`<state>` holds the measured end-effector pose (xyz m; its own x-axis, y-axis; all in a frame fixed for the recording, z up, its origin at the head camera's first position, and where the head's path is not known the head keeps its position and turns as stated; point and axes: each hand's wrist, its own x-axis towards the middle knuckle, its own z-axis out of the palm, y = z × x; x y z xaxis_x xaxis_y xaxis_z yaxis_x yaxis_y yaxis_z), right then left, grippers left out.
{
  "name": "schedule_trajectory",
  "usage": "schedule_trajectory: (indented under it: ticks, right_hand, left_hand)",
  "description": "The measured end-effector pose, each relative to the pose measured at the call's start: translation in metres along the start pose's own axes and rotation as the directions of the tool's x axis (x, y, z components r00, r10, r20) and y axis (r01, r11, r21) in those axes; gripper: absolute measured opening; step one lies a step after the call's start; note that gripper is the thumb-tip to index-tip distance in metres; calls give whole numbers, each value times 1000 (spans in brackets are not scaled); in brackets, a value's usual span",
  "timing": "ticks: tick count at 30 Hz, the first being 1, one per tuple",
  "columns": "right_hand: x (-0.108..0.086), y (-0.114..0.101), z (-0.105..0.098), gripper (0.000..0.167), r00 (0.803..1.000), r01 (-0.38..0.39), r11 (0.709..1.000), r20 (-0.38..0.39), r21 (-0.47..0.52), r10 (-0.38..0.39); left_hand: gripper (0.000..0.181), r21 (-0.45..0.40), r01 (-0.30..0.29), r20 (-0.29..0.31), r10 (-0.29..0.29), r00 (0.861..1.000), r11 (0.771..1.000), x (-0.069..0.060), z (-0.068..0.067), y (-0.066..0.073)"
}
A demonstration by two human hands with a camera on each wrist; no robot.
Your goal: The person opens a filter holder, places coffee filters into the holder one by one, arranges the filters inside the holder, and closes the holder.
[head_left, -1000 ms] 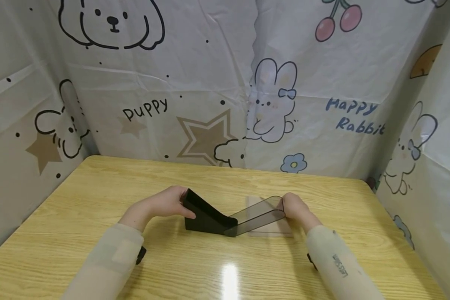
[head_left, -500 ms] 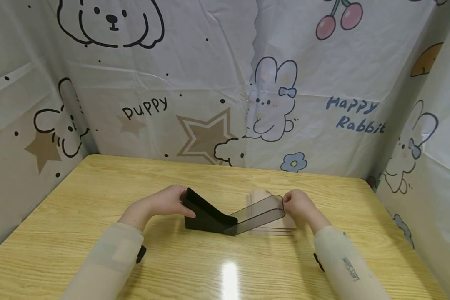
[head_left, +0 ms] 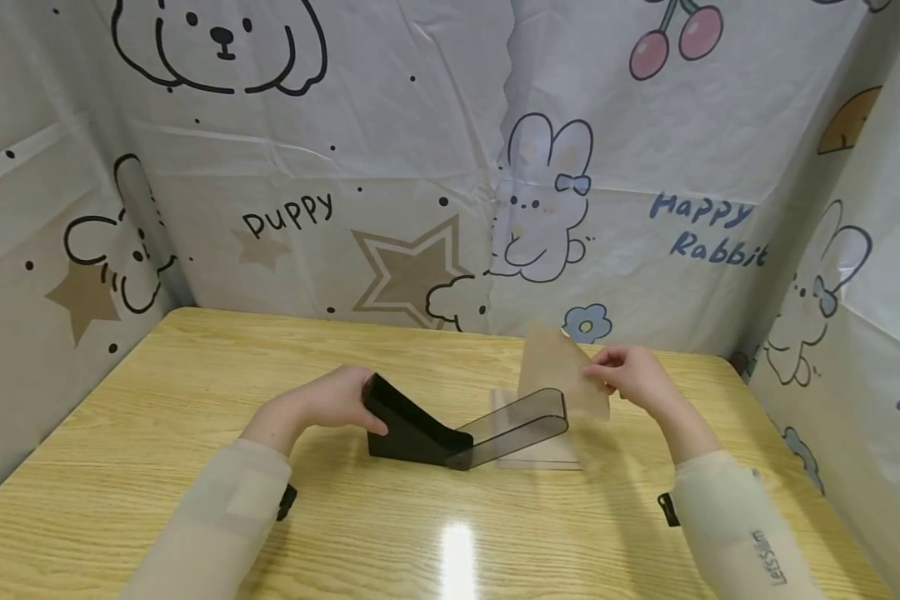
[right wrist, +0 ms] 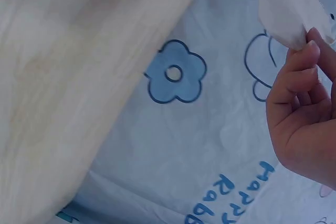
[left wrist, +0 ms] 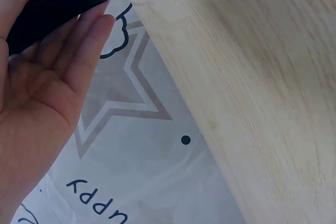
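Note:
My left hand [head_left: 337, 400] grips the raised left end of a black filter holder [head_left: 412, 429], thumb on the near side. In the left wrist view the fingers [left wrist: 79, 51] lie against the black holder's underside or back. The holder's smoky see-through cover [head_left: 521, 425] slants up to the right. Off to the right, my right hand [head_left: 633, 375] pinches one thin tan paper coffee filter [head_left: 555, 367] by its edge, raised above the table. The right wrist view shows thumb and finger on the filter's [right wrist: 283, 9] corner. More pale filters [head_left: 540, 458] lie behind the cover, partly seen through it.
The light wood table [head_left: 345, 533] runs back to a hanging white printed cloth [head_left: 412, 150]. Cloth also stands along the left and right sides of the table. A bright light reflection lies on the table's front part.
My right hand has moved right and up, away from the cover's end, lifting a paper filter off the others. The left hand and holder have stayed nearly still.

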<state>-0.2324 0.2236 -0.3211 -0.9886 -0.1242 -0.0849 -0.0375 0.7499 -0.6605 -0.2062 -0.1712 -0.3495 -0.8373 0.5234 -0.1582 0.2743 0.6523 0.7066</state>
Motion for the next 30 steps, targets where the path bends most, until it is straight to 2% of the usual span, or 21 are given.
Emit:
schedule_trajectory:
  ticks: [6, 18, 21, 30]
  right_hand:
    - [-8, -15, -10, 24, 999, 44, 999, -12, -15, -44]
    - [-19, -45, -12, 22, 991, 123, 991, -43, -47, -125]
    - [-21, -52, -13, 22, 990, 127, 991, -62, -35, -129]
    - [-29, -73, -16, 25, 988, 130, 991, -76, -25, -131]
  left_hand:
    - [22, 11, 2, -2, -2, 1000, 1000, 0, 0, 1]
    - [27, 26, 47, -14, -47, 999, 999, 3, 3, 6]
    - [30, 39, 63, -21, -62, 998, 997, 5, 4, 8]
    - [40, 71, 55, -26, -54, 998, 996, 10, 5, 12]
